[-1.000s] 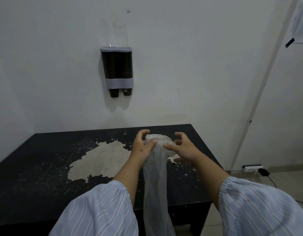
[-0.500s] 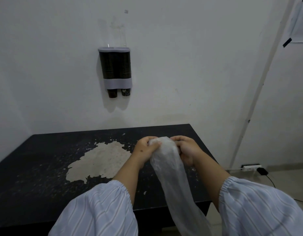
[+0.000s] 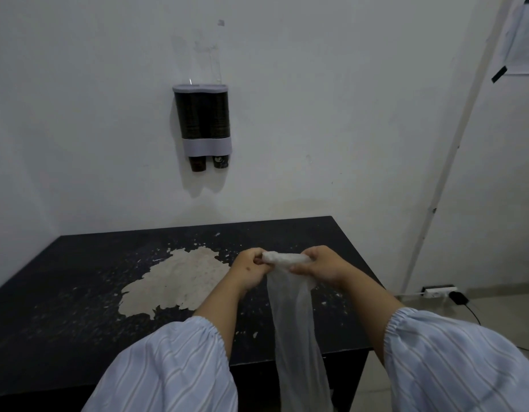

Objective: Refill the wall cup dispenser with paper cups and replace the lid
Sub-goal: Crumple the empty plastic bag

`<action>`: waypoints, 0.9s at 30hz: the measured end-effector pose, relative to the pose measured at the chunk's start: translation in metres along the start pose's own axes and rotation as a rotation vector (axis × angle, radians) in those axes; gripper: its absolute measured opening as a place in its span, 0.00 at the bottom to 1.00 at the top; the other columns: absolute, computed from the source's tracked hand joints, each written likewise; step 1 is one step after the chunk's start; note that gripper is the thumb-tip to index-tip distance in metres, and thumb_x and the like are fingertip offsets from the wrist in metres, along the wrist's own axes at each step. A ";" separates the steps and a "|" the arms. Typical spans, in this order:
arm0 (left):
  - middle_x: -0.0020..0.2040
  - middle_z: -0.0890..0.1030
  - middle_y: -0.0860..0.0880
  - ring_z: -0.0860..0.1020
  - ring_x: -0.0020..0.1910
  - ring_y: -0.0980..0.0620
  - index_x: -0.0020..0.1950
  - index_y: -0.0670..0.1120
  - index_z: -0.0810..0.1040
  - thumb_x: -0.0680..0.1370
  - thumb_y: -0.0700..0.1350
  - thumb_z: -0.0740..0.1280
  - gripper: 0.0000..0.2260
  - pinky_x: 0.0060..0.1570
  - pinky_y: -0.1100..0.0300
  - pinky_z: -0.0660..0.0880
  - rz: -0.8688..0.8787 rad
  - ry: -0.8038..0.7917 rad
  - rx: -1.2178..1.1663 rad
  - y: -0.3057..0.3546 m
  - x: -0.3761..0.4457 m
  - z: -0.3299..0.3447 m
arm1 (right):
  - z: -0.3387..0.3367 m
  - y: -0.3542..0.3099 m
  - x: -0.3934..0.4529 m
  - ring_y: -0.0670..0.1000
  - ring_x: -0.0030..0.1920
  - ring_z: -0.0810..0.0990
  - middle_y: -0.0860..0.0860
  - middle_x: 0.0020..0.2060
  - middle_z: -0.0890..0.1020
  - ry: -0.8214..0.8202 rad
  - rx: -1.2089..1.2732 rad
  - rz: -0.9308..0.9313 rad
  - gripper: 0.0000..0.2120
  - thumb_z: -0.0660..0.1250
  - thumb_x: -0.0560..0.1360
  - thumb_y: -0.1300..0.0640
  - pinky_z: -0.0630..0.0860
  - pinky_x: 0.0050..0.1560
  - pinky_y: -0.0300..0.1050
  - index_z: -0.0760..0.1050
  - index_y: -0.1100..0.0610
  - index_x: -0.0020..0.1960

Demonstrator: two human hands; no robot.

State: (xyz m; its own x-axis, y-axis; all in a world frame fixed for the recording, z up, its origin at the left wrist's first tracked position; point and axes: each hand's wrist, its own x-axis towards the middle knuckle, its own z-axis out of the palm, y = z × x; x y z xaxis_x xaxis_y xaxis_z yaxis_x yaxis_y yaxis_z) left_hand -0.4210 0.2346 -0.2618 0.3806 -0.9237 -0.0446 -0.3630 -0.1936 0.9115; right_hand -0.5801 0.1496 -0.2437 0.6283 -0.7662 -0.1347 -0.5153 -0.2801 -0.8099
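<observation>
Both hands, left (image 3: 249,270) and right (image 3: 322,264), are pinching the rolled top of the thin translucent plastic sleeve (image 3: 293,310) (apparently empty), which is risking tearing or slipping over the worn black desk (image 3: 79,292)

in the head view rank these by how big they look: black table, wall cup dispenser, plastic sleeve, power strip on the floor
1. black table
2. plastic sleeve, though it hangs close to the camera, so its rank above the dispenser is unsure
3. wall cup dispenser
4. power strip, clearly smallest
</observation>
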 end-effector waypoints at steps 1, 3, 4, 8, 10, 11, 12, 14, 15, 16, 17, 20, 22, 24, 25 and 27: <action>0.43 0.78 0.46 0.76 0.37 0.53 0.54 0.45 0.75 0.77 0.42 0.64 0.06 0.31 0.64 0.71 -0.036 0.042 -0.049 0.002 -0.001 0.002 | 0.002 0.000 0.000 0.51 0.43 0.78 0.55 0.44 0.79 0.011 0.011 -0.009 0.14 0.71 0.71 0.53 0.76 0.45 0.46 0.77 0.61 0.52; 0.39 0.77 0.45 0.75 0.31 0.53 0.54 0.43 0.72 0.78 0.46 0.64 0.08 0.26 0.64 0.71 -0.167 0.134 -0.205 0.007 -0.003 0.005 | 0.006 -0.001 0.001 0.49 0.38 0.76 0.53 0.39 0.78 0.083 0.020 -0.036 0.11 0.70 0.72 0.54 0.73 0.38 0.41 0.77 0.61 0.48; 0.38 0.77 0.45 0.77 0.30 0.52 0.54 0.42 0.72 0.78 0.48 0.64 0.11 0.25 0.64 0.72 -0.238 0.147 -0.294 0.010 -0.005 0.005 | 0.007 -0.002 0.002 0.49 0.37 0.76 0.52 0.37 0.78 0.145 0.014 -0.049 0.09 0.71 0.72 0.54 0.73 0.35 0.40 0.78 0.60 0.46; 0.46 0.77 0.42 0.83 0.39 0.45 0.57 0.42 0.71 0.79 0.57 0.59 0.19 0.34 0.56 0.79 -0.399 -0.026 -0.492 0.021 -0.013 0.014 | 0.009 0.000 0.002 0.47 0.31 0.73 0.49 0.29 0.75 0.320 -0.058 -0.106 0.11 0.70 0.72 0.52 0.68 0.30 0.38 0.73 0.53 0.33; 0.58 0.75 0.38 0.79 0.53 0.39 0.68 0.42 0.65 0.78 0.60 0.58 0.26 0.41 0.50 0.79 -0.439 -0.083 -0.586 0.020 -0.010 0.024 | 0.012 0.000 -0.002 0.45 0.34 0.73 0.47 0.33 0.75 0.310 -0.025 -0.149 0.08 0.68 0.73 0.53 0.70 0.34 0.37 0.74 0.53 0.38; 0.65 0.72 0.37 0.76 0.60 0.36 0.72 0.45 0.62 0.77 0.61 0.58 0.29 0.45 0.47 0.77 -0.458 -0.094 -0.635 0.018 -0.008 0.028 | 0.014 0.000 -0.003 0.46 0.38 0.75 0.47 0.38 0.76 0.298 0.018 -0.173 0.05 0.67 0.74 0.53 0.73 0.39 0.39 0.75 0.55 0.44; 0.69 0.69 0.37 0.72 0.64 0.35 0.74 0.48 0.59 0.76 0.63 0.59 0.31 0.48 0.44 0.75 -0.474 -0.093 -0.682 0.018 -0.007 0.033 | 0.015 0.000 -0.006 0.48 0.43 0.76 0.48 0.42 0.77 0.277 0.062 -0.180 0.07 0.65 0.76 0.54 0.75 0.44 0.42 0.75 0.56 0.50; 0.71 0.68 0.38 0.70 0.67 0.35 0.74 0.50 0.59 0.74 0.63 0.61 0.33 0.54 0.40 0.73 -0.496 -0.082 -0.805 0.018 -0.005 0.042 | 0.017 0.000 -0.010 0.51 0.47 0.77 0.51 0.45 0.77 0.202 0.122 -0.174 0.08 0.61 0.78 0.55 0.76 0.49 0.47 0.74 0.57 0.53; 0.70 0.69 0.38 0.72 0.66 0.37 0.74 0.50 0.60 0.74 0.62 0.62 0.32 0.53 0.40 0.73 -0.503 -0.075 -0.876 0.020 -0.004 0.046 | 0.018 0.001 -0.011 0.51 0.46 0.77 0.52 0.45 0.78 0.166 0.136 -0.162 0.08 0.59 0.79 0.55 0.76 0.49 0.48 0.74 0.57 0.52; 0.68 0.71 0.39 0.74 0.64 0.38 0.73 0.49 0.62 0.74 0.62 0.64 0.31 0.49 0.42 0.76 -0.505 -0.054 -0.937 0.022 -0.004 0.049 | 0.020 0.002 -0.013 0.51 0.45 0.77 0.54 0.45 0.78 0.140 0.159 -0.149 0.08 0.58 0.79 0.55 0.76 0.48 0.48 0.74 0.57 0.51; 0.66 0.74 0.39 0.76 0.61 0.39 0.71 0.49 0.64 0.73 0.61 0.65 0.30 0.43 0.45 0.79 -0.498 -0.020 -0.988 0.024 -0.004 0.052 | 0.022 0.002 -0.015 0.51 0.44 0.77 0.54 0.44 0.78 0.126 0.200 -0.133 0.09 0.57 0.80 0.55 0.75 0.47 0.47 0.74 0.57 0.49; 0.60 0.78 0.39 0.80 0.55 0.41 0.68 0.47 0.68 0.73 0.54 0.69 0.26 0.44 0.46 0.80 -0.452 0.112 -1.073 0.026 0.001 0.058 | 0.025 0.002 -0.019 0.49 0.41 0.76 0.53 0.41 0.77 0.135 0.301 -0.090 0.10 0.56 0.80 0.55 0.74 0.43 0.43 0.73 0.56 0.44; 0.58 0.78 0.38 0.80 0.54 0.41 0.64 0.43 0.71 0.72 0.50 0.71 0.24 0.54 0.44 0.78 -0.423 0.187 -1.122 0.025 0.003 0.060 | 0.025 0.002 -0.020 0.50 0.42 0.77 0.54 0.43 0.79 0.135 0.311 -0.075 0.12 0.56 0.80 0.54 0.75 0.43 0.42 0.75 0.59 0.47; 0.56 0.79 0.38 0.79 0.55 0.40 0.56 0.41 0.74 0.72 0.48 0.72 0.18 0.59 0.42 0.75 -0.417 0.232 -1.152 0.025 0.002 0.060 | 0.024 0.000 -0.022 0.51 0.43 0.78 0.57 0.45 0.80 0.113 0.363 -0.055 0.14 0.56 0.80 0.54 0.75 0.41 0.43 0.76 0.61 0.52; 0.55 0.79 0.38 0.79 0.55 0.40 0.55 0.41 0.74 0.72 0.48 0.72 0.17 0.60 0.41 0.74 -0.413 0.219 -1.169 0.025 0.002 0.060 | 0.024 0.000 -0.022 0.51 0.43 0.79 0.57 0.46 0.81 0.095 0.403 -0.039 0.13 0.56 0.80 0.54 0.74 0.39 0.43 0.76 0.60 0.54; 0.56 0.79 0.38 0.79 0.55 0.41 0.58 0.39 0.73 0.73 0.48 0.71 0.18 0.60 0.42 0.74 -0.424 0.201 -1.161 0.026 -0.002 0.059 | 0.025 -0.001 -0.022 0.51 0.44 0.78 0.55 0.48 0.80 0.080 0.440 -0.012 0.12 0.57 0.80 0.54 0.74 0.38 0.42 0.74 0.58 0.56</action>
State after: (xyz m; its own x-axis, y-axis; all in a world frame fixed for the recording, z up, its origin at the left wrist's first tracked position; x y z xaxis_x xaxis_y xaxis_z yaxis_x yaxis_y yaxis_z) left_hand -0.4811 0.2115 -0.2616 0.4438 -0.7738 -0.4520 0.7441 0.0371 0.6671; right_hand -0.5791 0.1811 -0.2541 0.5768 -0.8116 -0.0930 -0.2000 -0.0299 -0.9793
